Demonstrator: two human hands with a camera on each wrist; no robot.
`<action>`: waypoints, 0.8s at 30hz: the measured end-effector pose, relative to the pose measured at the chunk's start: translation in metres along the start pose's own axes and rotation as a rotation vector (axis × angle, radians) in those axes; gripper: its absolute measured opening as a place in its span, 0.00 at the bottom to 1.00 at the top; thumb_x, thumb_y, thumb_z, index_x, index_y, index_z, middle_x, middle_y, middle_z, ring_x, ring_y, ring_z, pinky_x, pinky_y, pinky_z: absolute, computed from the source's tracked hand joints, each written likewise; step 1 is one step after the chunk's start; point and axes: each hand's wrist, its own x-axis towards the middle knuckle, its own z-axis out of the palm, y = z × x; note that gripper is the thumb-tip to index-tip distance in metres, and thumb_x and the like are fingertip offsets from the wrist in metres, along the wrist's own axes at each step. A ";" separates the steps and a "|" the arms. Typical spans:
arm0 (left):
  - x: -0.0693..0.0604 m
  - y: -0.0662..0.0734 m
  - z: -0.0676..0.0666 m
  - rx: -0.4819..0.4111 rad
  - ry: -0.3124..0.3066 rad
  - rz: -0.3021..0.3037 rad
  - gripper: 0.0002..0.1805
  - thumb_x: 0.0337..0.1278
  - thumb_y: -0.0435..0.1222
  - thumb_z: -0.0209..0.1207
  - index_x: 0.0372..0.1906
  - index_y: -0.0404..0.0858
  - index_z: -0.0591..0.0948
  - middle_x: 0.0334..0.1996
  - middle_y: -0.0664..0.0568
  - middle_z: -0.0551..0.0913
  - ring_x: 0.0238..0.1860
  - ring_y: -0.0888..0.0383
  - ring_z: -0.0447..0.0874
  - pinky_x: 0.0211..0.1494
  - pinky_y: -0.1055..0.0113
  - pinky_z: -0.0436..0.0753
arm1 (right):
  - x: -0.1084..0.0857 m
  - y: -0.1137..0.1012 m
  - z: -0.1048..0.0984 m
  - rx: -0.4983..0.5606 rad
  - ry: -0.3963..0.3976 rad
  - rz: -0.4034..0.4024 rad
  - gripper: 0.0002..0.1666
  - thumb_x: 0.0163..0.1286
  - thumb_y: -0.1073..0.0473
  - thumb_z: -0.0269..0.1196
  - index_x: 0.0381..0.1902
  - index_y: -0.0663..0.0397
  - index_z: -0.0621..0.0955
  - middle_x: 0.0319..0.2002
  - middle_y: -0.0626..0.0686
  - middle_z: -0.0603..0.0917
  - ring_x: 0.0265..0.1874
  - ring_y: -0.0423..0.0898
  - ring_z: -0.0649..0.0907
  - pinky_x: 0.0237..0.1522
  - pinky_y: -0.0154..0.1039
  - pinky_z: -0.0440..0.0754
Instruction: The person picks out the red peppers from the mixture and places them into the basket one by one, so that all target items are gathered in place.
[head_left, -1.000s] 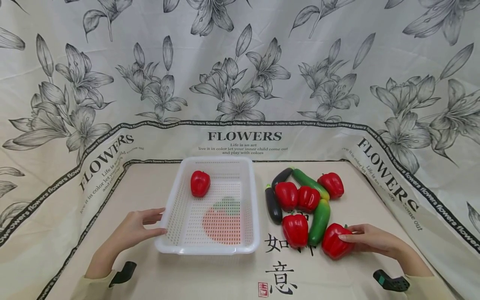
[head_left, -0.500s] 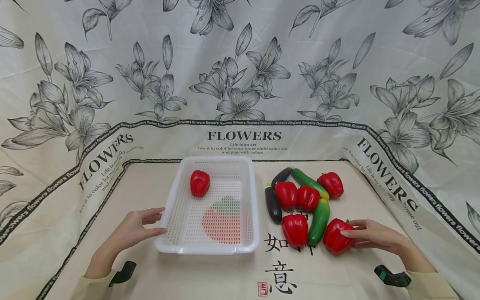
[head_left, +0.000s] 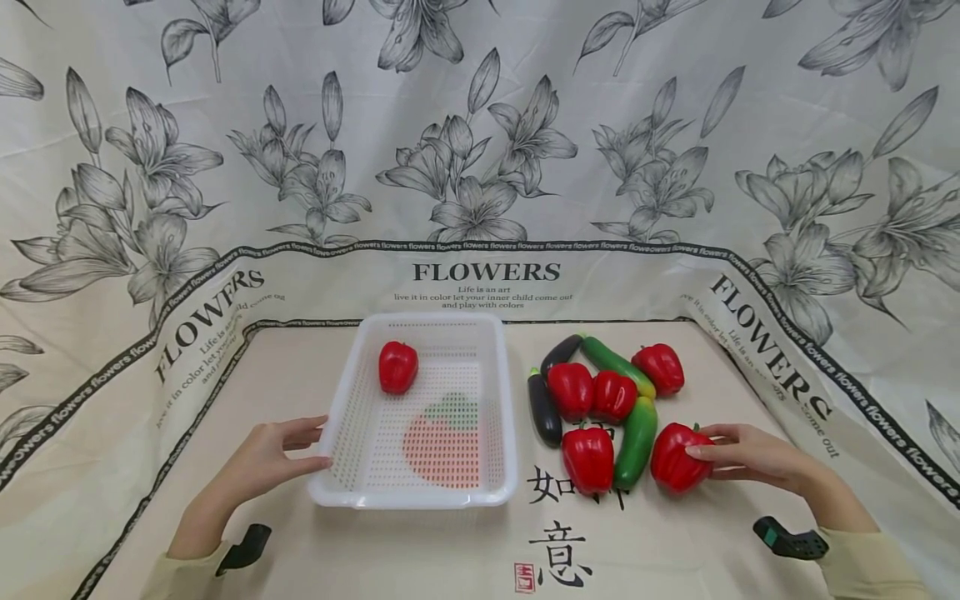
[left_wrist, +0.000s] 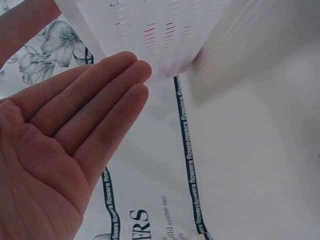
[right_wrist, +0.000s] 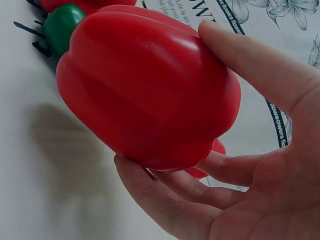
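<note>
My right hand [head_left: 761, 460] grips a red bell pepper [head_left: 680, 458] between thumb and fingers, to the right of the vegetable group. In the right wrist view, this held pepper [right_wrist: 150, 90] casts a shadow on the cloth beneath, so it looks lifted. At the left, my left hand [head_left: 258, 460] has its thumb and fingertips at the left rim of a white perforated basket [head_left: 341, 492]. Its fingers [left_wrist: 100, 100] lie straight beside the basket wall in the left wrist view. One red bell pepper [head_left: 397, 367] sits inside the basket near its far left corner.
Right of the basket lie more red bell peppers [head_left: 588, 460], two green cucumbers [head_left: 636, 442] with yellowish ends, and two dark eggplants [head_left: 544, 408]. Black characters mark the beige tablecloth [head_left: 420, 554]. A flower-printed curtain [head_left: 480, 125] encloses the back and sides.
The pepper in my right hand has moved away from me and slightly to the right, apart from the nearby cucumber. My left hand and the basket have stayed in place.
</note>
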 end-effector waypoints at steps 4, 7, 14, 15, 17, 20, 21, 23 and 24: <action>0.000 0.000 0.000 -0.004 -0.005 -0.007 0.37 0.43 0.48 0.71 0.58 0.33 0.76 0.51 0.38 0.82 0.49 0.42 0.83 0.46 0.53 0.85 | 0.001 -0.005 -0.003 -0.006 -0.012 -0.021 0.43 0.72 0.50 0.54 0.66 0.81 0.53 0.55 0.62 0.75 0.49 0.48 0.81 0.53 0.51 0.81; 0.000 -0.001 0.000 -0.003 -0.006 -0.007 0.38 0.43 0.50 0.71 0.59 0.33 0.76 0.52 0.38 0.82 0.49 0.42 0.83 0.45 0.53 0.85 | 0.001 -0.009 -0.004 -0.004 -0.015 -0.036 0.43 0.72 0.49 0.54 0.66 0.80 0.53 0.55 0.60 0.76 0.49 0.47 0.81 0.54 0.52 0.80; -0.001 -0.001 0.000 -0.001 -0.003 -0.005 0.38 0.42 0.50 0.71 0.59 0.33 0.76 0.52 0.38 0.82 0.49 0.42 0.84 0.46 0.53 0.85 | 0.005 -0.019 -0.008 -0.016 -0.015 -0.068 0.43 0.71 0.50 0.54 0.67 0.79 0.53 0.57 0.62 0.74 0.50 0.47 0.81 0.55 0.52 0.80; -0.001 -0.001 0.000 0.000 -0.002 -0.006 0.39 0.42 0.50 0.71 0.59 0.33 0.76 0.52 0.38 0.82 0.49 0.42 0.84 0.46 0.52 0.85 | 0.005 -0.021 -0.009 -0.018 -0.015 -0.076 0.43 0.71 0.50 0.54 0.67 0.79 0.53 0.57 0.63 0.74 0.50 0.47 0.81 0.55 0.52 0.80; -0.001 -0.001 0.000 0.002 0.000 -0.006 0.39 0.42 0.50 0.71 0.59 0.33 0.76 0.51 0.38 0.82 0.49 0.42 0.84 0.46 0.52 0.85 | 0.007 -0.023 -0.010 -0.028 -0.017 -0.091 0.43 0.72 0.50 0.53 0.67 0.80 0.53 0.58 0.64 0.73 0.50 0.48 0.81 0.54 0.52 0.80; -0.001 -0.001 0.000 0.001 0.000 -0.006 0.38 0.42 0.50 0.71 0.59 0.33 0.76 0.51 0.38 0.82 0.49 0.42 0.84 0.46 0.52 0.85 | 0.008 -0.027 -0.011 -0.036 -0.013 -0.099 0.43 0.71 0.49 0.54 0.67 0.78 0.53 0.58 0.65 0.73 0.51 0.48 0.80 0.55 0.52 0.79; 0.000 0.000 0.000 0.000 0.000 -0.005 0.38 0.42 0.49 0.71 0.59 0.33 0.76 0.51 0.38 0.82 0.49 0.42 0.83 0.46 0.52 0.84 | 0.009 -0.029 -0.012 -0.041 -0.011 -0.104 0.43 0.71 0.50 0.54 0.67 0.78 0.53 0.59 0.65 0.73 0.51 0.49 0.80 0.55 0.53 0.79; 0.000 0.000 0.000 -0.002 -0.001 -0.006 0.37 0.43 0.49 0.71 0.59 0.33 0.76 0.51 0.38 0.82 0.49 0.42 0.83 0.46 0.52 0.84 | 0.009 -0.033 -0.012 -0.048 -0.002 -0.107 0.44 0.70 0.49 0.55 0.68 0.78 0.53 0.59 0.66 0.72 0.51 0.49 0.80 0.55 0.53 0.79; 0.000 0.000 0.000 -0.004 -0.002 -0.005 0.37 0.43 0.48 0.71 0.59 0.33 0.76 0.52 0.38 0.82 0.49 0.42 0.83 0.46 0.51 0.84 | 0.009 -0.034 -0.012 -0.050 0.002 -0.108 0.44 0.70 0.49 0.55 0.68 0.77 0.53 0.59 0.66 0.72 0.51 0.49 0.80 0.55 0.53 0.79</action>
